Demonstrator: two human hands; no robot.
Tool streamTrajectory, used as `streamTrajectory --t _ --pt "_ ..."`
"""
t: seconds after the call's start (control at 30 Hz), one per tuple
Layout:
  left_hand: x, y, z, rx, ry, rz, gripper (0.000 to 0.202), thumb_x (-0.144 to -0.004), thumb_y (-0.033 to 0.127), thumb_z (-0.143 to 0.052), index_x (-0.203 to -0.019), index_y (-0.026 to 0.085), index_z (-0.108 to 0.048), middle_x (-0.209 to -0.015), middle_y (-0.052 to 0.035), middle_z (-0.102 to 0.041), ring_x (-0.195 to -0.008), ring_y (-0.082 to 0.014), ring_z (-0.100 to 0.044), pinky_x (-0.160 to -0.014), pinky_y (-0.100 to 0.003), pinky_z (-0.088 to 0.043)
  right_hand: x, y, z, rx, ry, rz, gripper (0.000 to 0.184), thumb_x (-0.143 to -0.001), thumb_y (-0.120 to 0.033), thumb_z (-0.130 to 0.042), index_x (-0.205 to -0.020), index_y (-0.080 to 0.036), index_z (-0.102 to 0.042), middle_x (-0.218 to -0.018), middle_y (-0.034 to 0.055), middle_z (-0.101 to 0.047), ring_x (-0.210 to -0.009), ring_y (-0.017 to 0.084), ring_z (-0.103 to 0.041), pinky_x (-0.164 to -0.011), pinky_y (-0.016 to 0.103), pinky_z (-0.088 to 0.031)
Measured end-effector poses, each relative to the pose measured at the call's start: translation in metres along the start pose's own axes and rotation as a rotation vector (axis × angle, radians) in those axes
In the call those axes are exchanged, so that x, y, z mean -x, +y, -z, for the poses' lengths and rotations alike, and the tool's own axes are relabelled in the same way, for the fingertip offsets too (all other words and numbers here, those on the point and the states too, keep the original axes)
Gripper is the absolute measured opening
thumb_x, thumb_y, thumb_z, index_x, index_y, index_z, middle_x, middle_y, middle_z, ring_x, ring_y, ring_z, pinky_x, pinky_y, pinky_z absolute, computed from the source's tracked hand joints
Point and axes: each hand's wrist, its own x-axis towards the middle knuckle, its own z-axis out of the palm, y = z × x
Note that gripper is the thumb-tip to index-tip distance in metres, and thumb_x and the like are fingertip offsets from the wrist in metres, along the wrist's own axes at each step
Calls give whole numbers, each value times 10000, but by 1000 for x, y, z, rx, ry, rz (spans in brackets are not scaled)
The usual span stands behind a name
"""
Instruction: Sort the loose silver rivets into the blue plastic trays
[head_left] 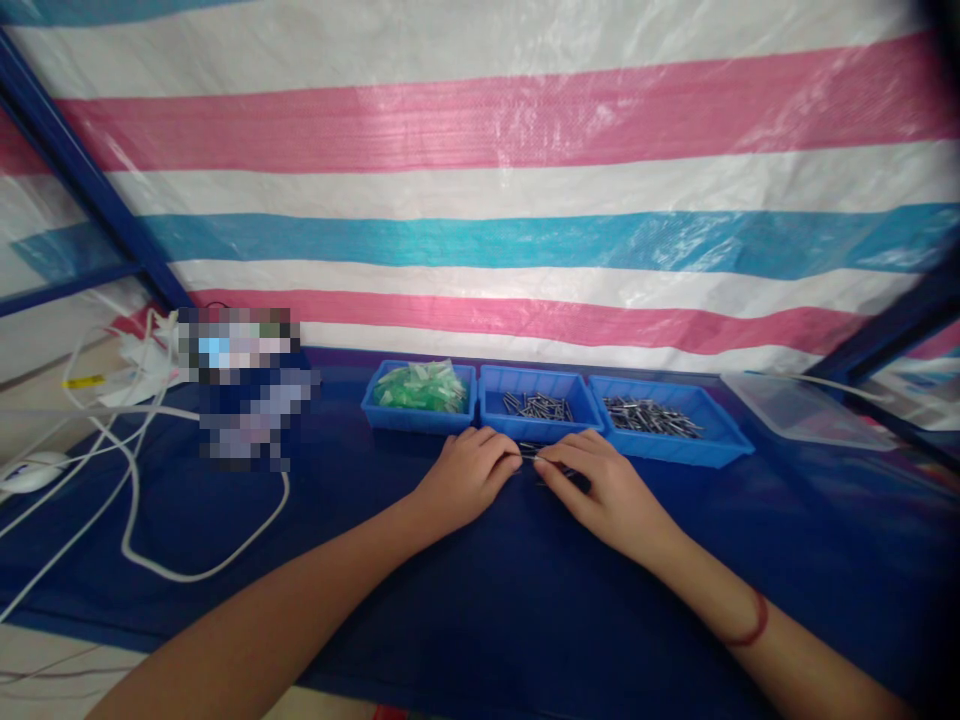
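Observation:
My left hand (469, 470) and my right hand (600, 480) rest close together on the dark blue table cloth (465, 590), just in front of the middle blue tray (538, 407). Both hands have their fingers curled and pinched toward each other around small thin metal pins (534, 457) lying between them. The middle tray holds several dark metal pins. To its left a blue tray (420, 397) is filled with small green plastic pieces. To its right a wider blue tray (667, 420) holds many grey metal pins.
A clear plastic lid or tray (806, 410) lies at the right back. White cables (135, 500) loop over the left of the table beside a white device (30, 470). A pink, white and blue striped tarp (480, 180) hangs behind.

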Motion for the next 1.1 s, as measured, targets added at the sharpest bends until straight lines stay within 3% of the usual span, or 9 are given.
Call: streamTrajectory --t 0.2,0.3,0.4,0.67,0.93,1.1 --pt "-2 9 -3 437 152 126 182 -919 294 -472 -908 163 -598 -849 -20 -629 -759 -137 -567 -700 -238 -423 -1 -8 3 -96 -17 -16 264 -938 -281 -426 -770 -201 -614 -778 38 -638 -751 172 -564 -740 345 -420" --pt "0 13 -5 541 151 139 191 -924 307 -467 -897 163 -589 -818 -10 -613 -740 -126 -555 -685 -229 -419 0 -11 2 -142 -43 1 286 -939 -282 -420 -724 -199 -591 -739 34 -614 -734 168 -541 -715 336 -415" --pt "1 15 -5 599 144 138 185 -920 307 -477 -892 159 -585 -805 -5 -601 -732 -119 -548 -690 -226 -420 1 -10 0 -232 -19 -29 220 -925 -289 -453 -812 -207 -623 -826 45 -635 -798 174 -549 -744 335 -427" --pt "1 16 -6 593 174 126 162 -902 281 -511 -876 150 -602 -806 -15 -601 -731 -121 -542 -679 -229 -419 2 -9 -4 -348 -21 -107 188 -905 -309 -500 -828 -226 -650 -836 25 -648 -803 167 -572 -748 321 -438" --pt "2 14 -4 479 228 24 118 -902 241 -513 -873 156 -590 -834 -16 -594 -759 -118 -539 -697 -230 -412 4 -5 -3 -339 86 -159 120 -834 -323 -600 -824 -219 -659 -815 32 -661 -766 171 -594 -684 303 -459" --pt "3 13 -4 400 223 28 135 -921 243 -473 -880 163 -573 -838 -20 -595 -763 -124 -546 -686 -234 -420 3 -4 2 -334 95 -163 185 -848 -377 -582 -827 -212 -663 -806 36 -666 -754 172 -601 -678 302 -465"
